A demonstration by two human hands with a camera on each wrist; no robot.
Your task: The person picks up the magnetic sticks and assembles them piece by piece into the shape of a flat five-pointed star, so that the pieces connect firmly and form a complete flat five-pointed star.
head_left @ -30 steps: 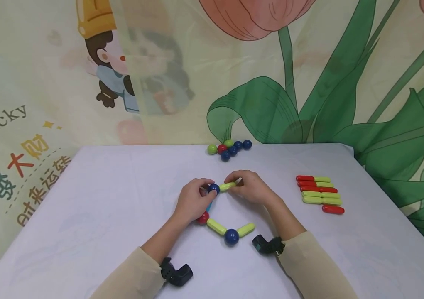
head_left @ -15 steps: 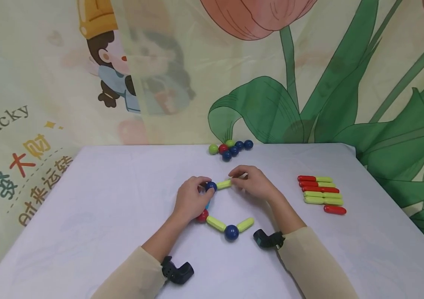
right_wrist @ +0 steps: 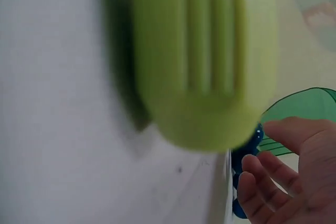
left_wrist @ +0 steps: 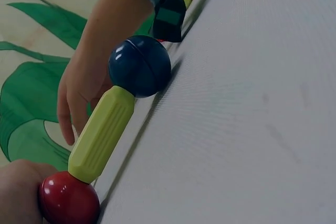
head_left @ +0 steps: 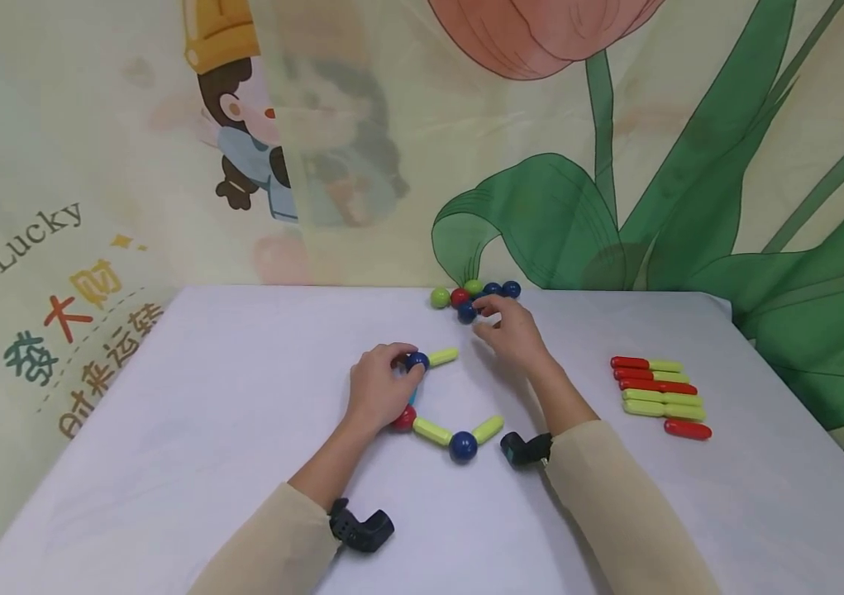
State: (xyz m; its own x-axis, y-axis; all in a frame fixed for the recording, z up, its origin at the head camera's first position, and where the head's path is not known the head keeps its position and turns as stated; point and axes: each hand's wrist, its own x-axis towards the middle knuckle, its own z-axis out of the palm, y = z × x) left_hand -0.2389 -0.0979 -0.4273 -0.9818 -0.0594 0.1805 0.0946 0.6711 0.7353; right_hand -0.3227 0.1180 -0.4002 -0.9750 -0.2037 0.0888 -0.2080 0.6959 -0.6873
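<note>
My left hand (head_left: 379, 387) pinches a dark blue ball (head_left: 417, 362) between thumb and fingers. From that ball a yellow-green rod (head_left: 444, 357) sticks out to the right, and a light blue rod, partly hidden by the hand, leads down to a red ball (head_left: 404, 419). The chain goes on through another yellow-green rod (head_left: 432, 431) to a second blue ball (head_left: 463, 447) and a third yellow-green rod (head_left: 488, 429). My right hand (head_left: 514, 330) reaches over the back of the table, fingers loosely bent beside a loose blue ball (head_left: 467, 312), apparently holding nothing.
Several green, red and blue balls (head_left: 460, 297) cluster at the table's back edge. On the right lie red and yellow-green rods in a stack of rows (head_left: 663, 397), with a single red rod (head_left: 688, 430) in front. A printed cloth (head_left: 362, 248) hangs behind the white table.
My right hand has let go of the upper yellow-green rod and moved away to the loose balls at the back. My left hand keeps its hold on the blue ball.
</note>
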